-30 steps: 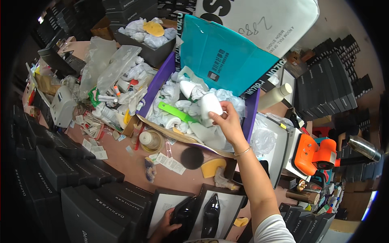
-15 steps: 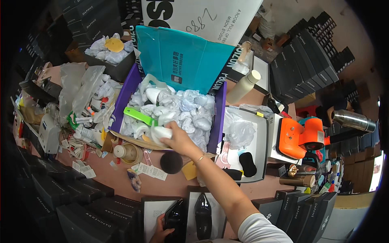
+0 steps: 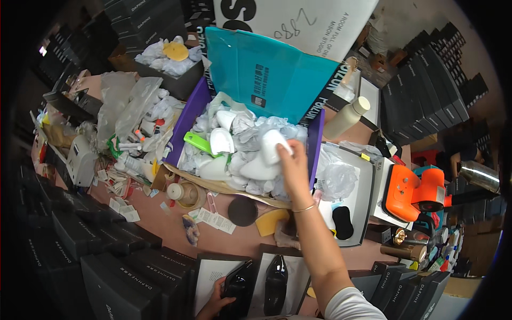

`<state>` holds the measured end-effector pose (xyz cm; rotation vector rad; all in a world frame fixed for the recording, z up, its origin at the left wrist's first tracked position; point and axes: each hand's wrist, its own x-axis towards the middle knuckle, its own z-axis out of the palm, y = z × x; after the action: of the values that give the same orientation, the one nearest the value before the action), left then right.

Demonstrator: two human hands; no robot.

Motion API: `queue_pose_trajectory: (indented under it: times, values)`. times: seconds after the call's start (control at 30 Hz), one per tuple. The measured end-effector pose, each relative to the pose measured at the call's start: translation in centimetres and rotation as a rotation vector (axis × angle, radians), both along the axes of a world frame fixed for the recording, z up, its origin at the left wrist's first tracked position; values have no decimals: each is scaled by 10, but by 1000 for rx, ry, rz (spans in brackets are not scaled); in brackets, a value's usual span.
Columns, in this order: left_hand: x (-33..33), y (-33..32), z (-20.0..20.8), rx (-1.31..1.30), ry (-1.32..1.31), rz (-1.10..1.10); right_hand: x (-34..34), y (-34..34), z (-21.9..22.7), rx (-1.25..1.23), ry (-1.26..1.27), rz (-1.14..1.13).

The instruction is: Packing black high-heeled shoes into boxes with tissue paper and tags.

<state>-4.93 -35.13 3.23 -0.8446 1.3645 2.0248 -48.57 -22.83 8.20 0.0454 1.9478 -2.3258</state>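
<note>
My right hand reaches over a purple-sided box, its fingers closed on a white moulded shoe insert. Under it lies a heap of crumpled white paper, with more white inserts such as one cup-shaped insert. A bright green shoehorn-like strip lies at the heap's left side. At the lower edge my left hand grips a glossy black shoe over an open shoe box. Right of it, a second black shoe lies in the white-lined box.
Stacked black shoe boxes crowd the near left. A cream bottle stands right of the purple box, behind a tray with plastic bags. An orange device sits farther right. A dark round disc lies on the pinkish table.
My right hand has moved right across the heap, lifting a white insert. The cup-shaped insert now shows beside the green strip. My left hand still grips the shoe. The whole view has shifted.
</note>
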Motion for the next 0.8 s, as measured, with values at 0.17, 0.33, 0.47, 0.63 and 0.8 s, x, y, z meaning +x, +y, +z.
queue_pose_trajectory:
  times: [0.17,0.33,0.47,0.63,0.8]
  values:
    - [7,4,-15,56,118,54,-12,39,11,-283,-163,87]
    - [4,4,-15,38,132,58,-10,38,4,796,426,57]
    - [12,2,-23,40,134,19,-10,-8,26,883,651,267]
    - [11,0,-20,71,108,44,-36,-107,27,721,746,436]
    - [11,-1,-21,17,133,17,-25,-129,-16,1235,596,801]
